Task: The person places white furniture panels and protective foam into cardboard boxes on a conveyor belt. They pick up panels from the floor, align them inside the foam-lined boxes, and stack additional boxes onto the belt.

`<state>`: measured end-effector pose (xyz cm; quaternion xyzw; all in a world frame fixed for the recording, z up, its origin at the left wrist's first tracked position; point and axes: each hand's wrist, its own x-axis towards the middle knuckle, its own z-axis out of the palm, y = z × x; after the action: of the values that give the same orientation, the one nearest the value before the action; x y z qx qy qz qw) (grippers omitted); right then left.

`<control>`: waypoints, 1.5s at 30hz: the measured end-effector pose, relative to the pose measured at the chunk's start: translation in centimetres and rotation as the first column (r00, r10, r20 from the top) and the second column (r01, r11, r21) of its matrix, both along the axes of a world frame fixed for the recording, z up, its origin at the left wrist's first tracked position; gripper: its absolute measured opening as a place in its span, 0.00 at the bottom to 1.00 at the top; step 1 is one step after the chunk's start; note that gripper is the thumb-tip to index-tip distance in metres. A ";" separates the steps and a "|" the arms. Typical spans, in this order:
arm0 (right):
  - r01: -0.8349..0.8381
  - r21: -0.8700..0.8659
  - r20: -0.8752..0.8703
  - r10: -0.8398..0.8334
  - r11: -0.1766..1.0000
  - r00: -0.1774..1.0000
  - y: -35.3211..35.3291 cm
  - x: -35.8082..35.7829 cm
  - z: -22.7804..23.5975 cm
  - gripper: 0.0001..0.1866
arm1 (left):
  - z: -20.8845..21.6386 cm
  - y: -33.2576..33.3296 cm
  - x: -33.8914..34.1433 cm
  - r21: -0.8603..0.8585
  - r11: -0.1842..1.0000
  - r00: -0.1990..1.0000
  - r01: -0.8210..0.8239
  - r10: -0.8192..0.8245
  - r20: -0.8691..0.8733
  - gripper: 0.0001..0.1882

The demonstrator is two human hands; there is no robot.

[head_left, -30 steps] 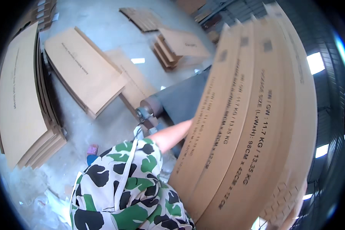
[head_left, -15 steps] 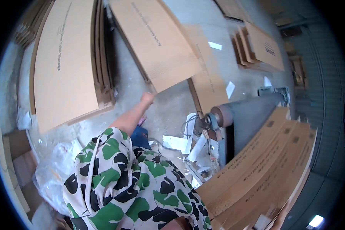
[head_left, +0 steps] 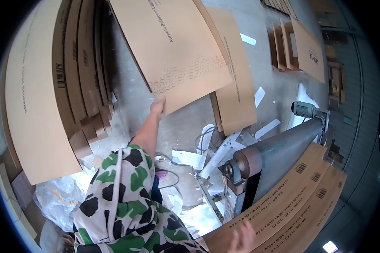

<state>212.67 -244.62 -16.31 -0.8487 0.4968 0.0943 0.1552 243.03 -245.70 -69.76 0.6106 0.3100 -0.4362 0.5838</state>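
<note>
My left hand (head_left: 157, 107) reaches forward and grips the near corner of a large flattened cardboard carton (head_left: 185, 46), its thumb on top and its fingers partly hidden at the edge. This brown carton has dark print and a patterned band, and it overlaps another flat carton (head_left: 234, 101) to its right. Low at the right, my right hand (head_left: 242, 237) is slightly blurred, its fingers apart and holding nothing visible. It hovers over or beside several stacked flat cartons (head_left: 278, 198); I cannot tell whether it touches them.
A conveyor belt roller (head_left: 283, 139) with a motor (head_left: 304, 109) stands beside the right-hand cartons. Folded cartons (head_left: 78, 63) lean at the left, near crumpled clear plastic (head_left: 57, 198). White scraps (head_left: 188, 158) and a cable litter the floor. More cartons (head_left: 308, 48) stand far right.
My view has shifted, and the carton stacks appear nearer. My left hand now has hold of the carton's corner. The right hand has moved left from the outer edge of the stacked cartons.
</note>
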 end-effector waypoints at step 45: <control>0.443 -0.082 0.968 0.177 0.893 -0.177 31.7 -26.4 20.3 0.09 | 61.4 8.5 -34.7 -0.630 -0.462 0.298 0.624 -0.604 0.739 0.25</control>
<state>186.31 -212.88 4.03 -0.5651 0.2962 -0.7055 0.3087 208.36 -237.23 -8.32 0.1439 -0.4747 -0.7582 0.4231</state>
